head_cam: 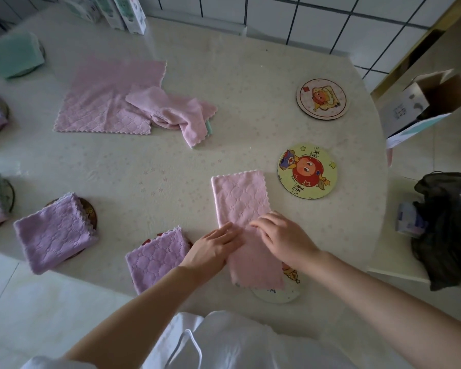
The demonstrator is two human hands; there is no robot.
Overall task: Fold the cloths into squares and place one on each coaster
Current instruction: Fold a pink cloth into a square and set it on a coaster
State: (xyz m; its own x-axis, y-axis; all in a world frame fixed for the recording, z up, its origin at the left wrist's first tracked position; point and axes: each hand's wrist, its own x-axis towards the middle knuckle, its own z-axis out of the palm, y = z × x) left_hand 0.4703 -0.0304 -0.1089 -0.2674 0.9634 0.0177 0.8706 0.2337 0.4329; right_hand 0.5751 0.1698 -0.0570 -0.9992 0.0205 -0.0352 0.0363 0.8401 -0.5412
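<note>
left hand (215, 247) flat (palm down), right hand (282, 235) fingers curled

Single head view, high above near edge of counter (224, 62), facing forward and down, close over both forearms.

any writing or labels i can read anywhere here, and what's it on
Yellow cartoon coaster: Chinese characters along its rim, too small to read.
Pale cartoon coaster: red stamp mark, unreadable.
Open cardboard box: grey printed marks, blurred.
Cartons at the table's far edge: print blurred.
Nothing reads clearly.
</note>
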